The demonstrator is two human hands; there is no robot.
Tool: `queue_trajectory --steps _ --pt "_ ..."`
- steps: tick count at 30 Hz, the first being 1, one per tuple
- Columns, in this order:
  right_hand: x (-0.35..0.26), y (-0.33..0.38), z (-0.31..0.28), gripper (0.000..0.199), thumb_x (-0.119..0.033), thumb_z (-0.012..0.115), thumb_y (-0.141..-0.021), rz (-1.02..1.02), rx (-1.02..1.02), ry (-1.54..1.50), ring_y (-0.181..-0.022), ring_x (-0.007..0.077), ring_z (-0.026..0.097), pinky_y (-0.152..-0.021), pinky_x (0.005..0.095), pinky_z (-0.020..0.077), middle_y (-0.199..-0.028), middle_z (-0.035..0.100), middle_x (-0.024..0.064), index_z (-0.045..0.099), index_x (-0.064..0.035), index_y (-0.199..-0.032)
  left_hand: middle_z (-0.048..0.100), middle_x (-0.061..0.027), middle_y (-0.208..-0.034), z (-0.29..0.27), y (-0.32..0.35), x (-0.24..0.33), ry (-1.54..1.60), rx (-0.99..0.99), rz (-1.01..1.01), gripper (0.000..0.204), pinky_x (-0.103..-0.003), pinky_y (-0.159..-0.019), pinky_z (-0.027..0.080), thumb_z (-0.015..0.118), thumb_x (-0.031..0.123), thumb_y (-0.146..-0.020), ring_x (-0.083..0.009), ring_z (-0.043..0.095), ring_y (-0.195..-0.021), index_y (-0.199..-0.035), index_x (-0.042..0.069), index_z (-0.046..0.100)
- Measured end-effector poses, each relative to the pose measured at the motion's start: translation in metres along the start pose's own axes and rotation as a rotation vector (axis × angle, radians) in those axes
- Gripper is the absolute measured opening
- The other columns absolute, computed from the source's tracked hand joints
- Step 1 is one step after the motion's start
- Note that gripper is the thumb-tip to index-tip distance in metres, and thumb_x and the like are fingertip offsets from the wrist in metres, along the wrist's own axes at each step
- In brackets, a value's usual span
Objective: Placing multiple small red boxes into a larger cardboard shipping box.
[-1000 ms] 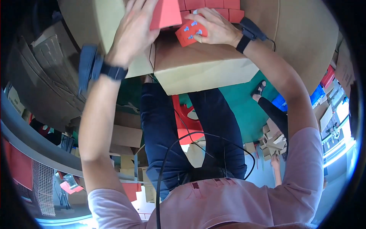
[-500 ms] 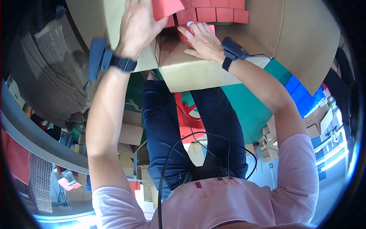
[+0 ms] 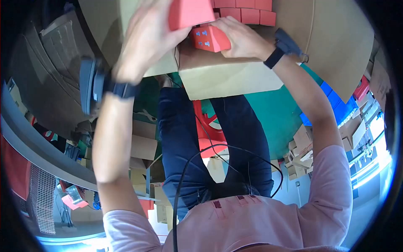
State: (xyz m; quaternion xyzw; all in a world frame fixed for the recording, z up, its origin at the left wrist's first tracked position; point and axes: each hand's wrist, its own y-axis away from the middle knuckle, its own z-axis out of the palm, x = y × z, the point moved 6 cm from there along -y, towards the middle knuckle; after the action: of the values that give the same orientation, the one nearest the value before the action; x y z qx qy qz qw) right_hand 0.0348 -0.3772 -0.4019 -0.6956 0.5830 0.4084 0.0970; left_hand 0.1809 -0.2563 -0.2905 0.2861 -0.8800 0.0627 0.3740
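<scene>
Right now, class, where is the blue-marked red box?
In the head view, the blue-marked red box is near the top middle, held at its right end by the right hand, below another red box at the left hand.

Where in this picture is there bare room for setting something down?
Bare green floor shows between the right trouser leg, the pale cardboard panel and the blue objects. Around the open carton it is crowded: the left hand holds a red box, the right hand a patterned red box, beside rows of red boxes.
</scene>
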Motion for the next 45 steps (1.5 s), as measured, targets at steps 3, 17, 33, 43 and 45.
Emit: queue_trajectory --steps 3,17,33,43,45 --pt "0.007 -0.025 -0.007 0.084 -0.017 0.072 -0.06 0.012 -0.066 -0.056 -0.117 0.0359 0.046 -0.102 0.0426 0.0398 -0.125 0.049 0.0192 0.038 -0.0077 -0.137 0.048 -0.0189 -0.127 0.024 -0.033 -0.003 -0.085 -0.155 0.128 0.069 -0.039 -0.103 0.038 0.072 0.004 -0.066 -0.0364 0.043 -0.119 -0.129 0.001 0.044" --pt "-0.006 -0.073 0.048 0.076 -0.015 0.068 -0.064 -0.005 -0.021 -0.094 -0.116 0.0392 0.045 -0.099 0.0429 0.04 -0.122 0.046 0.0221 0.037 -0.0022 -0.132 0.02 -0.0301 -0.147 0.12 0.124 -0.065 -0.29 0.34 -0.957 0.106 -0.058 -0.105 0.028 0.073 0.011 -0.071 -0.0467 0.028 -0.133 -0.149 0.01 0.001" --pt "-0.039 -0.032 0.071 0.077 -0.016 0.074 -0.064 0.112 0.034 0.146 -0.11 0.0336 0.048 -0.094 0.0408 0.0441 -0.118 0.048 0.0187 0.038 -0.0009 -0.131 0.063 -0.0252 -0.104 0.129 0.134 -0.101 0.188 0.083 -0.785 0.084 -0.046 -0.075 0.053 0.059 0.0 -0.075 -0.041 0.064 -0.084 -0.148 0.013 0.019" --pt "-0.034 0.071 -0.046 0.076 -0.009 0.074 -0.059 0.268 0.241 0.037 -0.111 0.0351 0.05 -0.093 0.0401 0.0456 -0.117 0.051 0.0164 0.044 -0.0078 -0.129 0.045 -0.0208 -0.136 0.172 0.092 0.009 1.216 0.927 -0.999 0.05 -0.039 -0.108 0.029 0.053 0.011 -0.09 -0.0298 0.043 -0.128 -0.136 -0.002 0.039" --pt "-0.021 0.086 -0.057 0.074 -0.008 0.073 -0.061 0.356 0.33 0.008 -0.11 0.0356 0.051 -0.093 0.0405 0.0456 -0.117 0.051 0.0168 0.044 -0.0074 -0.129 0.051 -0.0202 -0.13 0.229 0.087 -0.052 0.214 -0.142 -1.111 0.042 -0.033 -0.101 0.039 0.053 0.005 -0.087 -0.0221 0.049 -0.123 -0.128 -0.003 0.047"
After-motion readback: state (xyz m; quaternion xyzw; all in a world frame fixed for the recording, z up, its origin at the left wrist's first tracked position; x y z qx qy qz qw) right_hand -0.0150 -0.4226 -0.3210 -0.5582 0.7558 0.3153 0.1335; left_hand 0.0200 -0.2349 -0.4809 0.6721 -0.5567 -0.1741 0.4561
